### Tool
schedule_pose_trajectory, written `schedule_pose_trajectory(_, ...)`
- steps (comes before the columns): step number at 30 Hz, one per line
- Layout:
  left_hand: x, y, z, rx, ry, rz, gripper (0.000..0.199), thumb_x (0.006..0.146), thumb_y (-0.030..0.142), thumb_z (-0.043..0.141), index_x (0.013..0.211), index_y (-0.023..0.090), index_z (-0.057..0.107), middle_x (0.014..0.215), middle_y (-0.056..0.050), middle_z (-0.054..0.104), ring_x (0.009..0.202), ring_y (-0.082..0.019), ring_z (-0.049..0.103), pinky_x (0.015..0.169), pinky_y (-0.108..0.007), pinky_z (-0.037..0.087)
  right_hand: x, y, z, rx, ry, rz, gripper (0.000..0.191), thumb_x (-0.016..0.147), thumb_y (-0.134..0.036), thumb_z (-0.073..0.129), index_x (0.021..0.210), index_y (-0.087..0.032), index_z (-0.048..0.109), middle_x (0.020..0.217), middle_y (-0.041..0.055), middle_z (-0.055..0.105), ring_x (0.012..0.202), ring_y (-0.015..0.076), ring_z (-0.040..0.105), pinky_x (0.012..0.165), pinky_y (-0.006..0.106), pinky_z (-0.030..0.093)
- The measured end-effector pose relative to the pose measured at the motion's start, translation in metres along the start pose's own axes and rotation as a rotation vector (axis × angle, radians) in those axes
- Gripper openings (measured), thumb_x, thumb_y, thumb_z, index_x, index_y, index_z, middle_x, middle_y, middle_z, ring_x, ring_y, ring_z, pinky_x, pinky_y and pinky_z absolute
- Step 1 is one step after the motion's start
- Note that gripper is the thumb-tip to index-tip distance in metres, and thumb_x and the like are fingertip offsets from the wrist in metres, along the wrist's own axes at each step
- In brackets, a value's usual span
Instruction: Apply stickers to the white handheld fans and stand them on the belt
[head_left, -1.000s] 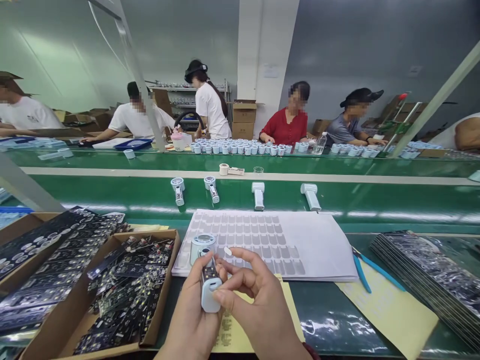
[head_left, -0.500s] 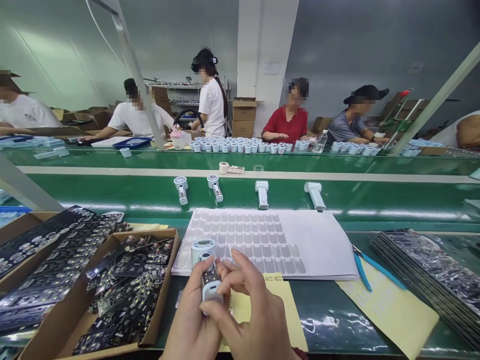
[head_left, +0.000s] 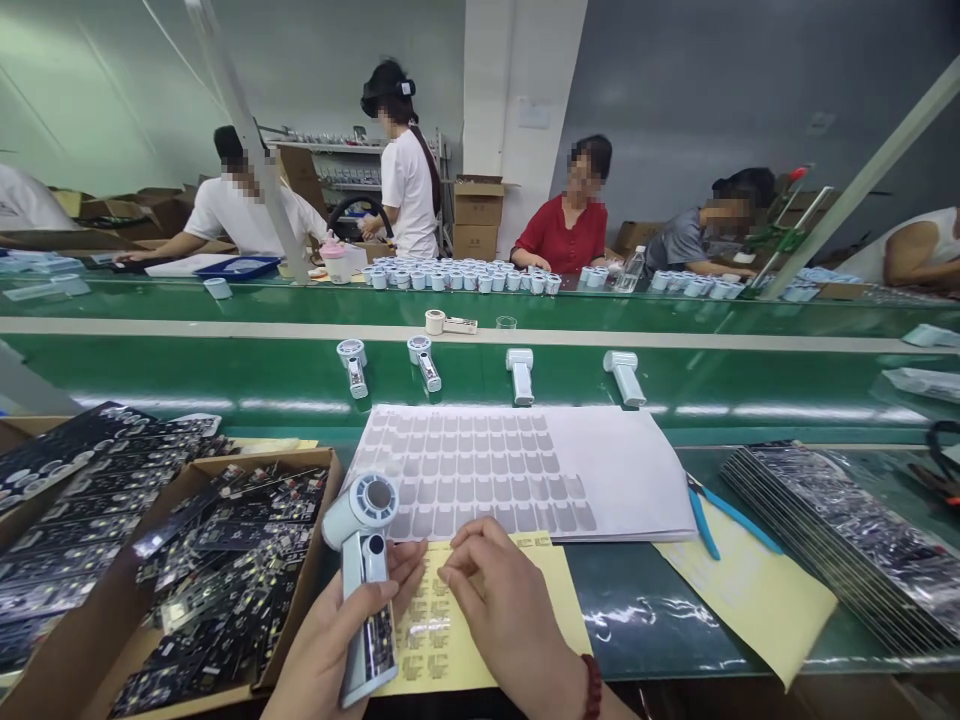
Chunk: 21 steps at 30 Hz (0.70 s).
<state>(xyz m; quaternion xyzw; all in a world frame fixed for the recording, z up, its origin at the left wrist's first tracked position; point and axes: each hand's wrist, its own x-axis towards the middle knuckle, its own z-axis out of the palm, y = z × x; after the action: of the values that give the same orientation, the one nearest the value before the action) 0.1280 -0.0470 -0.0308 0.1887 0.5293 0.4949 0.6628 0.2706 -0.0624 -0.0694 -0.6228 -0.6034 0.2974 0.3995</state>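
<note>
Gripping a fan [head_left: 365, 590] by its handle near the table's [head_left: 645, 620] front edge, the left hand [head_left: 330, 650] is closed round it. It looks light, rigid, smooth plastic: pale blue, round head, circuit board exposed. The right hand [head_left: 510, 620] pinches at the yellow label sheet [head_left: 450, 650] beside it.

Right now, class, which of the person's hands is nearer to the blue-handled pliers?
Right. The right hand rests on the yellow sheet, apart from the pliers; the left hand, holding the white device, is farther away.
</note>
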Motion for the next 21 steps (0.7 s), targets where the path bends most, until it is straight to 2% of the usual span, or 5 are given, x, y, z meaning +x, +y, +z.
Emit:
schedule_pose_trajectory(4, 0.0, -0.007, -0.002, -0.022, -0.005, 0.002, 0.027, 0.066, 0.004, 0.071, 0.091, 0.013, 0.075, 0.099, -0.013, 0.077, 0.109, -0.03, 0.069, 0.091, -0.031, 0.057, 0.001, 0.002, 0.001, -0.019, -0.011, -0.038, 0.018, 0.083, -0.008, 0.056, 0.071, -0.021, 0.054, 0.089, 0.0035, 0.061, 0.075, 0.0211, 0.06, 0.063, 0.033, 0.048)
schedule_pose_trajectory(7, -0.001, -0.006, -0.001, -0.016, 0.002, -0.005, 0.031, 0.065, 0.002, 0.072, 0.093, 0.013, 0.075, 0.101, -0.014, 0.077, 0.109, -0.029, 0.068, 0.089, -0.029, 0.058, 0.003, 0.0, -0.012, 0.144, -0.052, -0.044, 0.016, 0.086, -0.015, 0.06, 0.072, -0.022, 0.057, 0.088, 0.0003, 0.062, 0.078, 0.0169, 0.061, 0.069, 0.028, 0.05)
schedule_pose_trajectory(11, -0.004, 0.002, 0.005, 0.016, 0.006, -0.026, 0.032, 0.066, 0.004, 0.077, 0.097, 0.011, 0.074, 0.092, -0.015, 0.078, 0.095, -0.028, 0.073, 0.073, -0.025, 0.06, 0.002, -0.012, -0.03, 0.512, -0.106, 0.02, 0.012, 0.087, -0.028, 0.065, 0.077, -0.022, 0.062, 0.088, 0.0001, 0.061, 0.081, 0.016, 0.059, 0.062, 0.023, 0.044)
schedule_pose_trajectory(14, -0.004, 0.008, 0.013, 0.014, -0.024, -0.068, 0.029, 0.072, 0.018, 0.078, 0.101, 0.014, 0.074, 0.087, -0.012, 0.077, 0.083, -0.027, 0.075, 0.058, -0.025, 0.059, 0.002, -0.028, -0.037, 0.668, -0.162, 0.009, 0.011, 0.085, -0.028, 0.068, 0.077, -0.022, 0.063, 0.089, 0.0001, 0.061, 0.087, 0.0161, 0.059, 0.072, 0.025, 0.046)
schedule_pose_trajectory(21, 0.004, 0.013, 0.042, -0.061, -0.023, -0.003, 0.019, 0.086, 0.019, 0.064, 0.101, 0.02, 0.076, 0.092, -0.004, 0.075, 0.09, -0.022, 0.072, 0.074, -0.027, 0.061, 0.007, -0.049, -0.046, 0.45, -0.182, 0.008, 0.013, 0.081, -0.014, 0.068, 0.071, -0.021, 0.064, 0.089, -0.0032, 0.056, 0.073, 0.0106, 0.055, 0.055, 0.02, 0.039)
